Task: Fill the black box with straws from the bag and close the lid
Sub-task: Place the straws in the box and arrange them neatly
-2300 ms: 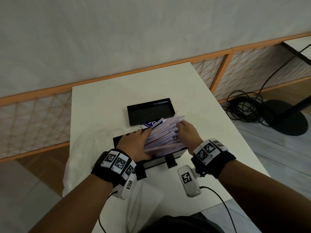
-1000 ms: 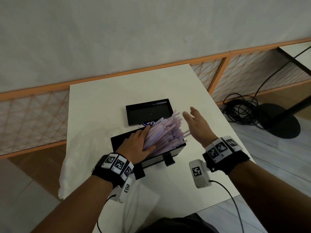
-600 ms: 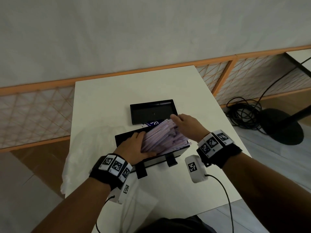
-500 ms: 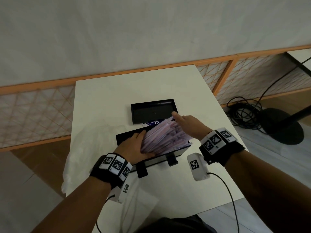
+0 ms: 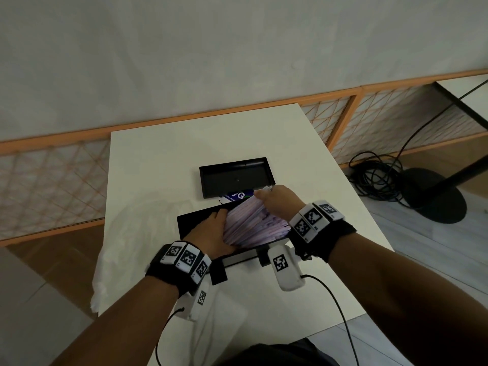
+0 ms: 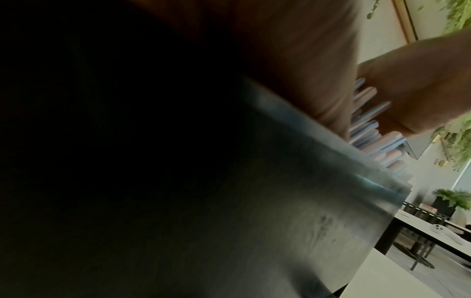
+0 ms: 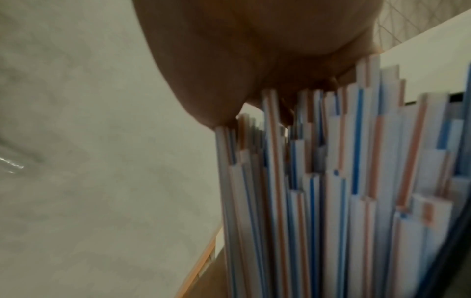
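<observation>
1. At the near edge of the white rectangular table (image 5: 163,159), two bare arms reach forward, and each wrist wears a black band with white square-pattern tags.
2. A clear, crinkly plastic bag (image 5: 116,249) lies on the left side of the table and hangs a little over its left edge.
3. Just past the wrists sits the open black rectangular box (image 5: 192,220), with two small black clasps sticking out of its near wall.
4. A thick bundle of paper-wrapped straws with blue and orange stripes (image 5: 250,225) lies in the box and stands up above its rim.
5. The left hand (image 5: 211,233) lies against the left side of the bundle, with the fingers pointing away and touching the straws. I cannot tell how tightly it holds them.
6. The right hand (image 5: 277,202) sits on the far right end of the bundle, with the fingers bent down over the straw tips.
7. In the right wrist view, the fingertips (image 7: 288,113) touch the uneven ends of the straws.
8. A small blue and white printed label (image 5: 237,196) peeks out just behind the bundle.
9. Beyond the box, the flat black rectangular lid (image 5: 236,177) lies on the table with its hollow side up, near the box but not on it.
10. Far to the right, a heap of black cables (image 5: 375,178) lies on the floor next to a round black stand base (image 5: 435,199).
</observation>
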The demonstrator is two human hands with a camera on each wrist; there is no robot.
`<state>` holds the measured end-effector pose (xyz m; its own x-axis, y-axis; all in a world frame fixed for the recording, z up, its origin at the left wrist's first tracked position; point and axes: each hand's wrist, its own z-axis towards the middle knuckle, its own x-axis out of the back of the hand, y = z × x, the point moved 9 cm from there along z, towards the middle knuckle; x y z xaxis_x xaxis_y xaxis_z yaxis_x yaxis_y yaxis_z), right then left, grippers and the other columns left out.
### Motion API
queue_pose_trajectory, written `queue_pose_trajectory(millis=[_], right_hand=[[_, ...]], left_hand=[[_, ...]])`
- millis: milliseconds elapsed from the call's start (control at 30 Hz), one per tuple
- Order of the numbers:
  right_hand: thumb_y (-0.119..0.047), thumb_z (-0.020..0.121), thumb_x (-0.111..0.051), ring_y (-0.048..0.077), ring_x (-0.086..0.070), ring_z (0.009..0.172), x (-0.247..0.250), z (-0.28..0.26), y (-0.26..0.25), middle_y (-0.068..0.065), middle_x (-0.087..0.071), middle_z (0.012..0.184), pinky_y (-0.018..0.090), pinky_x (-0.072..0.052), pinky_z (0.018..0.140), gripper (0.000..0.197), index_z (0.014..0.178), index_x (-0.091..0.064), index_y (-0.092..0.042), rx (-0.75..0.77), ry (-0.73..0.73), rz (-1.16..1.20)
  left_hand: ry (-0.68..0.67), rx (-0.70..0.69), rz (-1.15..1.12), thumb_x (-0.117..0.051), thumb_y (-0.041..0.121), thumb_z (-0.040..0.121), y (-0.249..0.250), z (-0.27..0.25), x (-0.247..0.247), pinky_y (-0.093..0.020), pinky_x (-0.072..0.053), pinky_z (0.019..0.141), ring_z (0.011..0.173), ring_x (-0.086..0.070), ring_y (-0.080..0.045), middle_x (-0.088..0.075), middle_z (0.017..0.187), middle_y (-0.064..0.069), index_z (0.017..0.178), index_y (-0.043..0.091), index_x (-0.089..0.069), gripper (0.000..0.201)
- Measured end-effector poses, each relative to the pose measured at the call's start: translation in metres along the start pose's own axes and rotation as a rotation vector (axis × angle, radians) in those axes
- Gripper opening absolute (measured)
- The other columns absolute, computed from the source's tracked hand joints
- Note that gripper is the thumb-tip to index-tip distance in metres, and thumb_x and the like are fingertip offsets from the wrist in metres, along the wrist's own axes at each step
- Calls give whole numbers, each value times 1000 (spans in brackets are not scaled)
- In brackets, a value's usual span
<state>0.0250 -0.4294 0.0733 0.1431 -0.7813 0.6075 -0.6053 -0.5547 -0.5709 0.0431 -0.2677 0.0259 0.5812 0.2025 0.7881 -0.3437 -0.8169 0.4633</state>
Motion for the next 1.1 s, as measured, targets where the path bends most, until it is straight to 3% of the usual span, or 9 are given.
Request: queue_pose_trajectory(millis=[100,267,400,467,600,800,867,933,1100], right_hand=[[-24,96,-38,21,-48,83,1,2,3,10,-53,90,35,-45,79,22,82,-52,-13,-7,46,39],[-22,97,-38,23,-51,84,12,4,6,13,-55,92,26,-41,59,26,96,-60,-8,9,38,141],[-23,98,-35,36,-57,111,32,5,15,23,-60,119,29,-41,76,40,116,-58,4,-33,62,142],[-41,99,-30,35,-57,107,38,3,13,23,-61,111,33,-40,84,54,108,-60,3,-38,66,109],[-63,92,-20,23,-53,77,43,1,13,9,-54,74,30,-33,79,70,64,-50,-7,-46,85,53],[-63,91,-28,23,-50,65,41,6,15,10,-51,70,31,-37,76,68,80,-55,-2,-11,69,104],[-66,86,-40,26,-58,86,43,8,19,11,-58,92,32,-39,82,70,111,-52,-2,-12,109,196],[-66,83,-47,28,-52,115,48,7,23,10,-54,114,31,-36,88,87,142,-26,-5,-7,154,278],[-75,77,-42,22,-54,106,56,3,30,4,-56,113,37,-43,92,87,136,-41,-11,79,211,381]], left_hand=[[8,-27,17,-73,47,67,5,1,2,-40,-49,91,110,-55,-27,-50,127,-7,134,25,-31,82],[36,-55,30,-70,48,73,18,-1,10,-42,-46,97,119,-51,-30,-42,136,-10,146,24,-15,94],[57,-58,-32,-71,44,74,28,2,9,-41,-43,100,121,-48,-29,-41,137,-11,144,20,-20,90],[36,-31,-40,-75,42,70,29,8,5,-41,-44,99,118,-49,-31,-45,131,-14,142,19,-25,90],[-30,-19,35,-76,33,69,34,15,-2,-39,-49,90,106,-57,-34,-54,120,-18,136,15,-28,84],[-85,4,175,-76,26,68,41,20,-1,-39,-52,82,99,-60,-32,-57,112,-15,125,12,-31,74],[-70,-4,209,-74,27,68,44,19,2,-39,-53,80,96,-61,-32,-59,110,-14,124,13,-32,71],[-56,-12,212,-74,28,67,47,16,6,-40,-53,80,95,-62,-33,-60,109,-13,124,15,-33,71],[-49,-24,235,-73,24,67,55,12,22,-38,-53,75,91,-62,-32,-60,107,-11,124,18,-36,68]])
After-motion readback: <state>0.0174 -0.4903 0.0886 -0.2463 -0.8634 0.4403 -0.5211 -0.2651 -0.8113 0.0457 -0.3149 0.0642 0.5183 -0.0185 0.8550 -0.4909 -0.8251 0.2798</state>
